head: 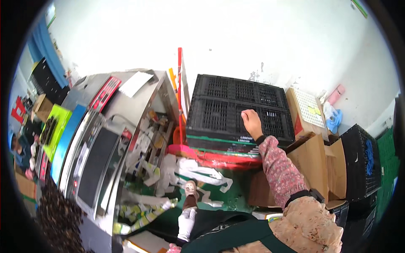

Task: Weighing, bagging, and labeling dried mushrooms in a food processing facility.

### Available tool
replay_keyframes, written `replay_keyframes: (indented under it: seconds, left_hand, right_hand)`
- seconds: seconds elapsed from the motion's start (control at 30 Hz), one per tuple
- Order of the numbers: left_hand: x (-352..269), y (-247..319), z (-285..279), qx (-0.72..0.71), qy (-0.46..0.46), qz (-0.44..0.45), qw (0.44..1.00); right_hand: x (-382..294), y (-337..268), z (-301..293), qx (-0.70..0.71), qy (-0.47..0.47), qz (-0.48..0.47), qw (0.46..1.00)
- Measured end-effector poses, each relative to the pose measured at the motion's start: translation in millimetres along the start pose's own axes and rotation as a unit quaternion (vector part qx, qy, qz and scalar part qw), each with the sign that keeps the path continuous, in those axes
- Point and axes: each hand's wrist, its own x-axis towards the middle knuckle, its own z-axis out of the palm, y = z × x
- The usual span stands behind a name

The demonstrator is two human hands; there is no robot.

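My right hand, bare below a pink floral sleeve, is over the front part of a stack of black plastic crates. Its fingers are curled with nothing visible in them, and whether it touches the top crate is unclear. Low in front of my body hangs my left hand in a white glove; its fingers are partly hidden, and I see nothing held. A dark apron covers my front. Beneath the crates lies something red and shiny.
A steel table with a machine's red control panel stands left. White strips litter the green floor. A red pole leans by the wall. An open cardboard box stands right. Another person is far left.
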Motion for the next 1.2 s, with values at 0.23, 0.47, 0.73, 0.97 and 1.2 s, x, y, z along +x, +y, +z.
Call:
replay_keyframes:
  seconds: [0.23, 0.47, 0.73, 0.97, 1.2]
  left_hand:
    - [160.3, -18.4, -32.0, 0.041, -0.01, 0.098, 0.994]
    - [317.5, 65.8, -59.7, 0.038, -0.051, 0.191, 0.98]
    - [434.6, 170.1, 47.4, 0.187, -0.015, 0.352, 0.917]
    - [459.5, 180.8, 98.9, 0.481, -0.109, 0.329, 0.805]
    - [398.7, 303.4, -3.8, 0.342, -0.278, 0.354, 0.825]
  right_hand:
    - [59.1, 67.7, 62.5, -0.208, -0.085, 0.044, 0.973]
    - [118.7, 48.7, 33.9, -0.29, -0.256, 0.042, 0.921]
    - [257.7, 70.7, 11.7, -0.201, -0.028, -0.056, 0.978]
    - [310.1, 97.0, 25.4, -0.13, -0.027, -0.043, 0.99]
    - [222.2, 80.8, -37.7, -0.089, -0.058, -0.258, 0.96]
